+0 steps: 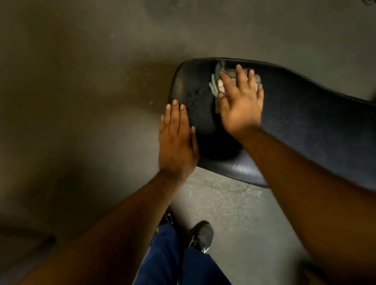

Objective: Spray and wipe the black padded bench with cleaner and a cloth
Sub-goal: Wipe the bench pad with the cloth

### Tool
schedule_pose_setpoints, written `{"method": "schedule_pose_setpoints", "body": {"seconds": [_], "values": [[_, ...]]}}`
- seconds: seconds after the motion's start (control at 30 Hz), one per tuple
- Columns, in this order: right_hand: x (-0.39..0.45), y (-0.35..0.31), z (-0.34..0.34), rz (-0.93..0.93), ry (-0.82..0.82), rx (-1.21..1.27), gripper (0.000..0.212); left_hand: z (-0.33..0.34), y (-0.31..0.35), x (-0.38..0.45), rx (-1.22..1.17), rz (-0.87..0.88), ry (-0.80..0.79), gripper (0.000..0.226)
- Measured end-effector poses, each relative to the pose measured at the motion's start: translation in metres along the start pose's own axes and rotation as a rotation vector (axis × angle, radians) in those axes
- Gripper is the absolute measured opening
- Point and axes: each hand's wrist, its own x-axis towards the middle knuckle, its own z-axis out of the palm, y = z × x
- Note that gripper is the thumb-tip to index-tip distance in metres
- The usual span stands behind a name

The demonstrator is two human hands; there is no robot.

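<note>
The black padded bench (308, 130) runs from the middle of the view off to the right edge. Its rounded left end is worn and cracked. A pale grey cloth (217, 82) lies on the pad near that end, mostly hidden under my right hand (240, 103), which presses flat on it with fingers spread. My left hand (177, 141) rests flat against the near left edge of the pad, fingers together, holding nothing. No spray bottle is in view.
Grey concrete floor (74, 75) surrounds the bench. My legs in blue trousers (167, 265) and a black shoe (201, 235) stand just below the bench's near edge. Dark objects sit at the top edge and a wooden edge at the bottom right.
</note>
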Motion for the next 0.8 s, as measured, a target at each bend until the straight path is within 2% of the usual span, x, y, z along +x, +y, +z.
{"method": "schedule_pose_setpoints", "body": {"seconds": [0.03,0.13,0.17,0.27,0.3,0.37,0.4,0.43,0.5,0.53,0.63,0.67,0.77,0.8], "values": [[0.0,-0.015,0.005,-0.007,0.002,-0.027,0.055,0.0,0.0,0.0,-0.008,0.005,-0.003,0.054],[0.004,-0.023,0.007,-0.4,-0.097,-0.081,0.052,-0.002,0.002,0.0,-0.024,-0.004,-0.018,0.056],[0.017,-0.016,0.002,-0.404,-0.082,-0.08,0.052,-0.001,0.002,0.001,-0.018,-0.013,-0.02,0.055],[0.048,-0.021,0.001,-0.118,-0.011,-0.047,0.052,0.0,0.001,0.003,0.007,-0.034,-0.007,0.054],[0.046,-0.032,0.005,-0.183,-0.019,-0.075,0.051,0.0,0.002,0.003,0.01,-0.034,-0.01,0.054],[0.043,-0.032,0.008,-0.483,-0.092,-0.109,0.047,-0.001,0.003,0.002,0.02,-0.036,-0.034,0.054],[0.049,-0.027,0.003,-0.574,-0.122,-0.11,0.046,-0.002,0.003,0.0,0.03,-0.041,-0.041,0.055],[0.058,-0.022,-0.001,-0.547,-0.123,-0.105,0.046,-0.002,0.003,0.001,0.044,-0.042,-0.041,0.055],[0.067,-0.03,-0.002,-0.342,-0.095,-0.066,0.046,-0.005,0.006,0.003,0.061,-0.05,-0.032,0.055],[0.063,-0.038,0.003,-0.321,-0.087,-0.086,0.045,-0.005,0.008,0.002,0.056,-0.057,-0.034,0.056],[0.049,-0.04,0.01,-0.683,-0.147,-0.143,0.045,-0.009,0.01,0.003,0.043,-0.072,-0.072,0.057],[0.056,-0.035,0.005,-0.719,-0.154,-0.14,0.047,-0.01,0.009,0.004,0.036,-0.069,-0.083,0.058],[0.074,-0.042,0.0,-0.404,-0.101,-0.109,0.049,-0.02,0.008,0.007,0.006,-0.076,-0.108,0.057],[0.065,-0.049,0.005,-0.38,-0.096,-0.119,0.047,-0.027,0.008,0.005,-0.002,-0.085,-0.103,0.056]]}}
